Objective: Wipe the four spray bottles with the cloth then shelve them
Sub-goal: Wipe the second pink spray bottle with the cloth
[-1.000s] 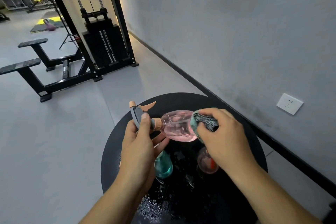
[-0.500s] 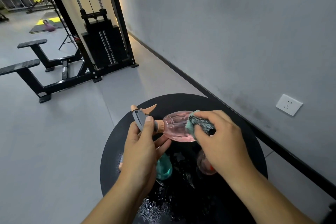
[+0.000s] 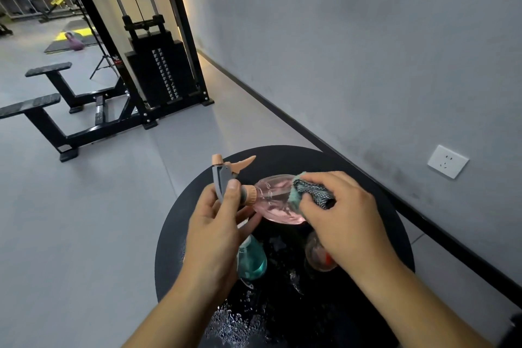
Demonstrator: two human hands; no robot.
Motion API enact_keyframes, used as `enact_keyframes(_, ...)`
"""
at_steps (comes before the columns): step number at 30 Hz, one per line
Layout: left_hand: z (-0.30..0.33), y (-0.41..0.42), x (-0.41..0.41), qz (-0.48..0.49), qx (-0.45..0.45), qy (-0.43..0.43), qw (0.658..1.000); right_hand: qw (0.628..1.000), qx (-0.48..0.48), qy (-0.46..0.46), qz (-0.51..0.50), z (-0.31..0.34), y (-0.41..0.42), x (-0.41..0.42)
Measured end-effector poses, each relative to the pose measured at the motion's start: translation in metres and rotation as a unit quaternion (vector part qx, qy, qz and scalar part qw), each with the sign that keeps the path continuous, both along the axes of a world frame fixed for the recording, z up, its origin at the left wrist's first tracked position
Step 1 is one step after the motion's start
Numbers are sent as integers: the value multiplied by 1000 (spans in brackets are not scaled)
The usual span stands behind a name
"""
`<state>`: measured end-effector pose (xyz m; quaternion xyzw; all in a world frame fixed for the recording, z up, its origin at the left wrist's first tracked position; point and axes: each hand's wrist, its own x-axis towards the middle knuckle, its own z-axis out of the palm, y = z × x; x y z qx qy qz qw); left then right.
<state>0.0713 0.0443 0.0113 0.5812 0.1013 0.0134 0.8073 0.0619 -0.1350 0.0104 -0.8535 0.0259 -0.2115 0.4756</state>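
Left hand (image 3: 214,237) grip: translucent pink bottle (image 3: 275,200) neck | right hand (image 3: 343,220) grip: bunched cloth (image 3: 309,195)

Teal bottle (image 3: 252,260) and red bottle (image 3: 317,257) crowd the table (image 3: 367,178) beneath.

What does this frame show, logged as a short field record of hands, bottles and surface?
left hand: grips the grey and orange trigger head of the clear pink plastic spray bottle, held sideways
right hand: presses the folded teal and grey cloth on the pink bottle
on table: teal spray bottle, clear bottle with red
surface: round black table, wet with droplets
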Motion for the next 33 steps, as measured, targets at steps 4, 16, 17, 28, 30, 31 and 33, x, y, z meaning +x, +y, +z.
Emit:
enact_keyframes(4, 2, 11, 6, 6, -35, -17, 999, 999, 23, 42, -2, -1, -13, 3)
enact_keyframes(16, -2, 11, 1, -58, 11, -67, 996, 999, -13, 32, 35, 7, -5, -4)
enact_keyframes(17, -2, 11, 1, -60, 12, -70, 996, 999, -9, 39, 22, 7, -10, -1)
enact_keyframes(28, -6, 11, -1, -86, 78, -86, 990, 993, -60, 48, 92, 7, -2, -6)
enact_keyframes(30, -5, 11, -1, -90, 84, -90, 988, 996, -41, 63, 54, 6, -10, -1)
enact_keyframes(31, -5, 11, -1, -94, 88, -92, 987, 996, -41, 64, 49, 6, -11, 0)
enact_keyframes(33, -5, 11, -1, -104, 97, -100, 985, 995, -47, 60, 70, 9, -7, -3)
